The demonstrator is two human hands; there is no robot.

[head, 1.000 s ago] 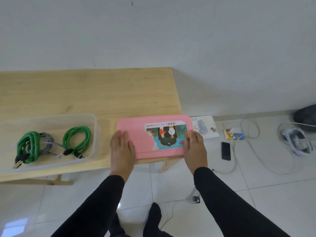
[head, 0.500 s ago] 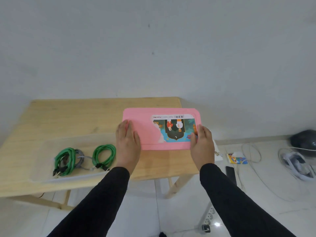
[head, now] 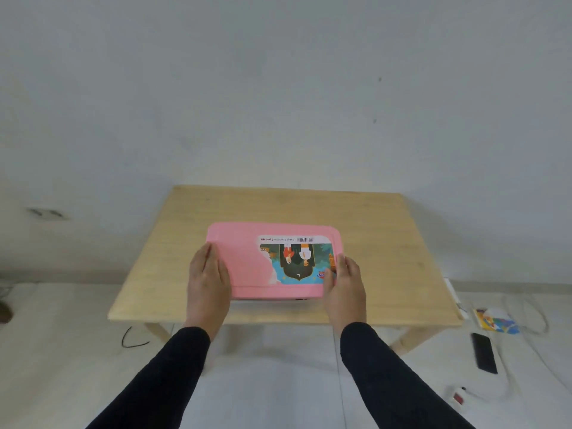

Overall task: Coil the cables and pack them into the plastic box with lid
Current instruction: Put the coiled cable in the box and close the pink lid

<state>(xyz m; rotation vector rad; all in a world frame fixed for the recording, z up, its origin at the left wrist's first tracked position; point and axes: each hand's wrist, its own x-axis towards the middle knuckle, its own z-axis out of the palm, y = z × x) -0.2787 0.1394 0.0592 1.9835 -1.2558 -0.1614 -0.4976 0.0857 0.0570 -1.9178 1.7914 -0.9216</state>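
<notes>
A pink lid [head: 244,258] with a torn colourful sticker lies flat in the middle of the wooden table [head: 380,243]. My left hand [head: 208,281] grips the lid's left end with its fingers laid along the edge. My right hand [head: 344,284] grips the right end, near the front corner. Only a thin dark strip shows under the lid's front edge. The clear plastic box and the green cables are hidden from view beneath the lid.
On the floor to the right lie a black phone [head: 484,352], a colourful packet [head: 495,322], a white power strip with a red switch [head: 458,397] and loose white cables. A black cable loop [head: 133,339] lies by the table's left leg. A wall stands behind the table.
Both hands carried the pink lid leftward from the table's right end and over the clear box. The box and green cables, visible before, are now covered. The view has swung left.
</notes>
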